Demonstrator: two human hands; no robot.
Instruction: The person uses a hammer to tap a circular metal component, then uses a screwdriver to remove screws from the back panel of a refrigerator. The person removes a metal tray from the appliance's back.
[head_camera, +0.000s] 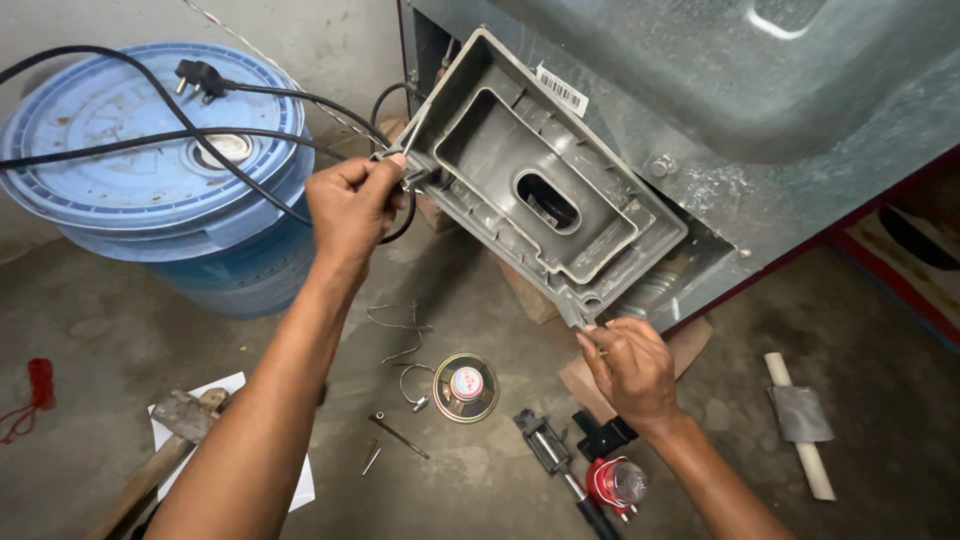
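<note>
A grey plastic tray-shaped panel (545, 180) with an oval hole leans tilted against the back of a grey metal appliance (760, 110). My left hand (352, 205) grips the panel's upper left corner, next to a looped black cable. My right hand (632, 368) pinches the panel's lower right corner, where a small fastener seems to sit; I cannot tell what is between the fingers.
A blue lidded bucket (150, 170) stands at the left with a black power cord and plug (200, 76) lying over it. On the concrete floor lie a small round speaker (466, 386), bent wire, screws, a hammer (180, 420) on white paper, a screwdriver (555, 460), a red tool (615, 480) and a taped stick (800, 420).
</note>
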